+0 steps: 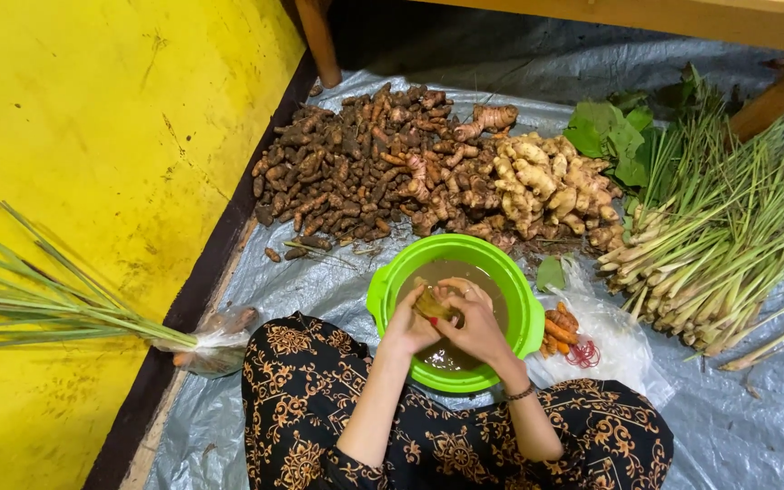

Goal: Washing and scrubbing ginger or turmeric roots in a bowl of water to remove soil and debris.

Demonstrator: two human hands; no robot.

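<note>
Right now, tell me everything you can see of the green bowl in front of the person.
The green bowl is round, bright lime green and looks like plastic, with a thick rim and a lug handle on its near-left edge. It stands upright on the grey plastic sheet, against the person's patterned lap, just below the pile of roots. It holds murky brown water. The left hand and right hand are over it, together rubbing a yellowish root piece. A clear bag lies at its right.
</note>
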